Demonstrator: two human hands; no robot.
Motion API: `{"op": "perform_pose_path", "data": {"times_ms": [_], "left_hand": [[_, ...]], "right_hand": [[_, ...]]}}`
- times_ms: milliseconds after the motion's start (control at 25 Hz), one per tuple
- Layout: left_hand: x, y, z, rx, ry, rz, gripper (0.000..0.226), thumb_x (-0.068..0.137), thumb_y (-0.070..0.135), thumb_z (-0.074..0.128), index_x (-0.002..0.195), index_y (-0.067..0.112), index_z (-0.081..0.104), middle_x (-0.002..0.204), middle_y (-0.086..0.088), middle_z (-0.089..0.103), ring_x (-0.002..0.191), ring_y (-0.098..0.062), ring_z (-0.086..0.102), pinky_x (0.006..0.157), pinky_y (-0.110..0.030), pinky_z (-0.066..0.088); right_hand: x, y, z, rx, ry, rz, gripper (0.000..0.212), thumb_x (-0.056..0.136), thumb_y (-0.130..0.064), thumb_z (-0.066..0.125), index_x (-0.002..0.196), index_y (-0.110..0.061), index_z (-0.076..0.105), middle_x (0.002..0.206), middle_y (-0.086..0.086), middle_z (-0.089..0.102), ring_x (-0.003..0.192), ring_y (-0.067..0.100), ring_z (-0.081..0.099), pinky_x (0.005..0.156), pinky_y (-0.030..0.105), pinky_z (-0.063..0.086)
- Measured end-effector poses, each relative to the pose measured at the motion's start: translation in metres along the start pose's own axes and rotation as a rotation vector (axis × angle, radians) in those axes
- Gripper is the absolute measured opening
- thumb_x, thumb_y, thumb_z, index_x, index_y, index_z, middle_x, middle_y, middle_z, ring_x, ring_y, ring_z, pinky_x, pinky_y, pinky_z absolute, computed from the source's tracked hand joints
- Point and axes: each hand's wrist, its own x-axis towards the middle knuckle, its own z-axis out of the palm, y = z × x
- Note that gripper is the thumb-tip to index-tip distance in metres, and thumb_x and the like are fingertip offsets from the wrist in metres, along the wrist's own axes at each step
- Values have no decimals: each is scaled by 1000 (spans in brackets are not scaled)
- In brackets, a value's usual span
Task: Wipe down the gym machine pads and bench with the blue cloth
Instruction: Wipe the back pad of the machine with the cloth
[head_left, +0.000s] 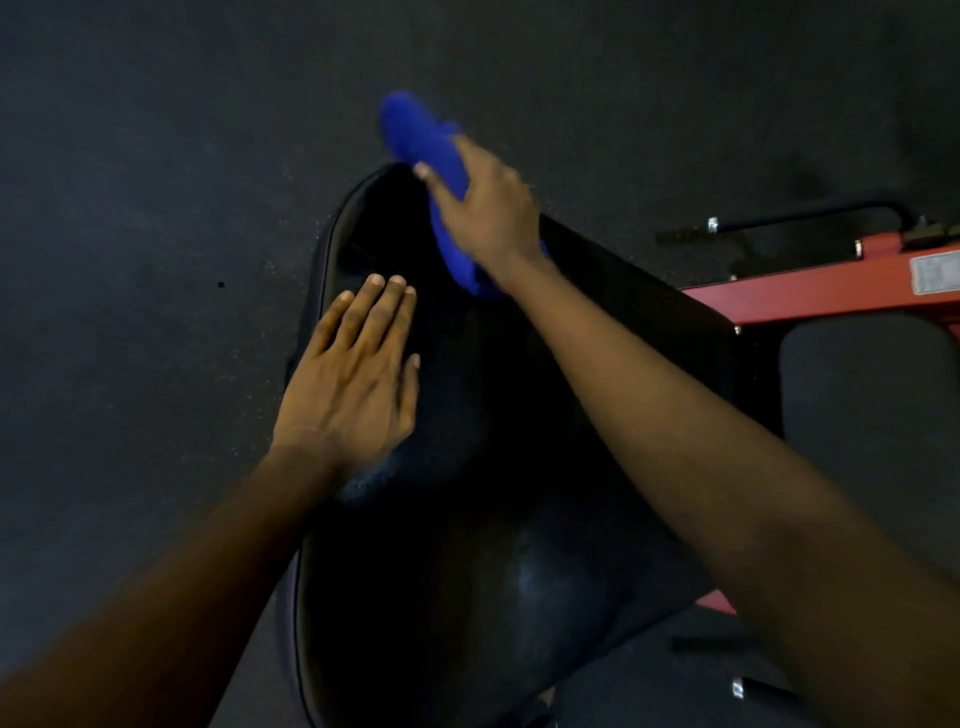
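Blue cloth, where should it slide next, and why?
Probably the right hand should drag the blue cloth back toward the near end of the black pad. The cloth sits at the pad's far edge, and the left hand lies flat on its left side.

Bench: black padded vinyl bench (493, 467) stood on a red metal frame (805, 296).
On it: left hand (353, 374) lay flat; blue fuzzy cloth (431, 150) crossed its far edge.
Below: dark speckled floor (156, 208).

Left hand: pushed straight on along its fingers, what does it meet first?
Only bare black pad lies just ahead of the left hand; further along, probably the blue cloth near the pad's far edge, where the right hand grips it. Heights are hard to judge.
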Motion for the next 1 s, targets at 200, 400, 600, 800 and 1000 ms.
{"op": "perform_pose_path", "data": {"times_ms": [200,400,600,800,1000], "left_hand": [[0,-2,2,9,-5,6,59,101,28,26,155,4,28,163,-12,27,153,-24,18,126,-41,11],[0,-6,4,31,-26,39,67,94,30,19,154,3,27,163,-14,27,153,-26,18,125,-42,11],[-3,-5,5,58,-15,47,65,97,30,17,157,5,21,164,-12,22,154,-25,14,126,-41,9],[-1,-4,6,41,3,45,67,95,31,19,156,4,24,163,-13,25,153,-27,18,125,-42,12],[-2,-5,5,7,12,51,66,95,29,23,155,3,27,162,-15,29,152,-28,21,125,-43,14]], "right_hand": [[-7,-3,6,16,111,277,43,97,-55,51,126,-25,61,118,2,70,108,26,65,79,34,45],[-192,7,8,125,56,92,45,98,-35,61,141,-22,54,142,1,59,128,17,55,99,30,45],[-123,91,1,72,160,593,39,96,-53,53,125,-29,59,115,0,68,105,23,66,93,50,52],[-162,43,6,97,112,463,41,93,-61,52,122,-33,59,109,-3,71,97,21,67,87,41,54],[-232,35,6,138,17,132,45,96,-39,63,139,-26,57,138,-4,62,123,4,54,97,20,42]]}}
